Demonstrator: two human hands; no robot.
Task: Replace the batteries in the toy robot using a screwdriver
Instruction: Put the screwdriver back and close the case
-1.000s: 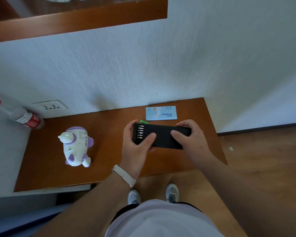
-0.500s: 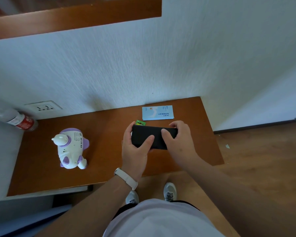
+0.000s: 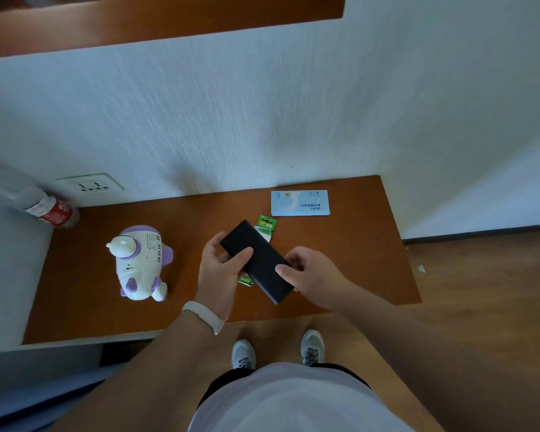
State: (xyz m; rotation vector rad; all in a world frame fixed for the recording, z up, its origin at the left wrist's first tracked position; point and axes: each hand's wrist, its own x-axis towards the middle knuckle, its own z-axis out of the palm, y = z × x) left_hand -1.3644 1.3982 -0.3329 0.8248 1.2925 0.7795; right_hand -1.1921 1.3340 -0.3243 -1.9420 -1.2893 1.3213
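Observation:
Over the middle of the brown table [image 3: 365, 260] I hold a black screwdriver-set case [image 3: 259, 263], closed and turned diagonally. My left hand [image 3: 220, 272] grips its upper end, thumb on top. My right hand [image 3: 312, 271] holds the lower end, with the thumb on the case's top face. A green battery pack [image 3: 265, 226] lies on the table beneath the case, mostly hidden. The white and purple toy robot [image 3: 139, 263] lies to the left, apart from both hands.
A light blue box [image 3: 300, 203] lies at the back near the wall. A plastic bottle with a red label [image 3: 41, 207] leans at the far left by a wall socket [image 3: 91, 185]. A wooden shelf [image 3: 156, 23] hangs above. My shoes stand at the table's front edge.
The case was slid shut, hiding the bits, then turned from level to diagonal. My right hand has moved to its lower end.

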